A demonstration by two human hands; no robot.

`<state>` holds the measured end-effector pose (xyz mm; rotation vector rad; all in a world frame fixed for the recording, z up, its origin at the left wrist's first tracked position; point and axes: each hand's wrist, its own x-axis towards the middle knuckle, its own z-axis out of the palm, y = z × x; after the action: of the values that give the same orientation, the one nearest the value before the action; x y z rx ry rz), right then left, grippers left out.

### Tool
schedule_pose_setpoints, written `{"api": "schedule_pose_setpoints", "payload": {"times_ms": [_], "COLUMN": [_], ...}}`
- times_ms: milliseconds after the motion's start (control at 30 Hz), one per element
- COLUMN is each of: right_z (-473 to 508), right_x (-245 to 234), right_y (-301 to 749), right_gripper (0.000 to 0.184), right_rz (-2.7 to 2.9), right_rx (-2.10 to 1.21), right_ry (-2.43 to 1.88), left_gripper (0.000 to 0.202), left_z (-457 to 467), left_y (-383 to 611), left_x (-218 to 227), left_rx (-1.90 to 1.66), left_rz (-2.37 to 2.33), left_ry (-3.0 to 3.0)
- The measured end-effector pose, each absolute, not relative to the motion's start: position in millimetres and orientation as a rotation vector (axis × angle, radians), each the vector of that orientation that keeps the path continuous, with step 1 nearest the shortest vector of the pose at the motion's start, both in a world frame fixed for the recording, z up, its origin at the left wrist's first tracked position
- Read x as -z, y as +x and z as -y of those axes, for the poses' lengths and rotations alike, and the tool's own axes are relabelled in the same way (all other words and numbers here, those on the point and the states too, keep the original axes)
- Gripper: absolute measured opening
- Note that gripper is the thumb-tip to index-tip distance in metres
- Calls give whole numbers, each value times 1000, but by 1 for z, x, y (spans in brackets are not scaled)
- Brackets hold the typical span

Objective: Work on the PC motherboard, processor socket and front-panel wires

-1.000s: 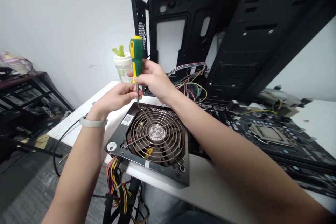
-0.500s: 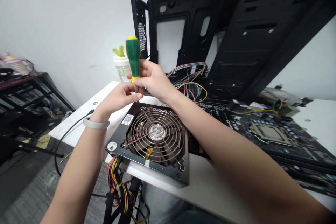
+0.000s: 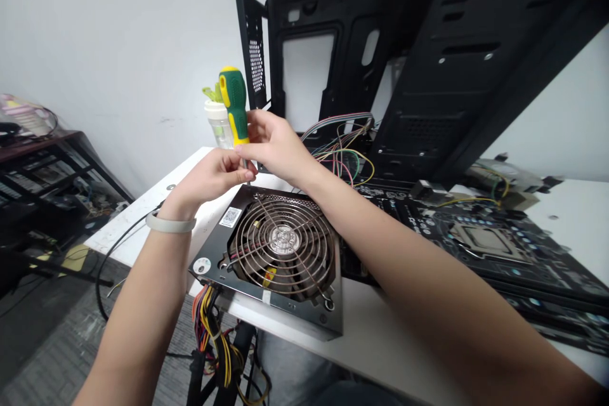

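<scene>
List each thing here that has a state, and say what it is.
screwdriver: upright, leaning left.
right hand: closed on handle.
left hand: pinching the shaft.
power supply: fan side up, grille fitted.
computer case: open, side panel off.
motherboard: lying flat on table.

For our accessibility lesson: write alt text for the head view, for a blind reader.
A person's right hand holds a green and yellow screwdriver nearly upright at a corner of a black metal power supply with a round wire fan grille; the left hand pinches its shaft.
</scene>
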<state>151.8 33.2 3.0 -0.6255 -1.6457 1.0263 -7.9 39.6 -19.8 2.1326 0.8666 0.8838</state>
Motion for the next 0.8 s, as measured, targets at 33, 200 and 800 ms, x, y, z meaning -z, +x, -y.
{"api": "schedule_pose_setpoints", "payload": {"times_ms": [33, 200, 800], "right_z": [-33, -28, -31], "right_x": [-3, -5, -4], "right_y": [152, 153, 152], "right_gripper": [29, 27, 20], "right_rz": [1644, 1639, 1648], "right_rx": [-1024, -1050, -1096], "right_ry": [-621, -651, -674], "left_gripper": [26, 21, 39], "left_z": [-40, -38, -38], "left_y": [-9, -13, -6], "left_x": [20, 18, 23], "left_rx": [-878, -844, -851], "left_rz": [-865, -869, -847], "left_ry": [2138, 2150, 1966]}}
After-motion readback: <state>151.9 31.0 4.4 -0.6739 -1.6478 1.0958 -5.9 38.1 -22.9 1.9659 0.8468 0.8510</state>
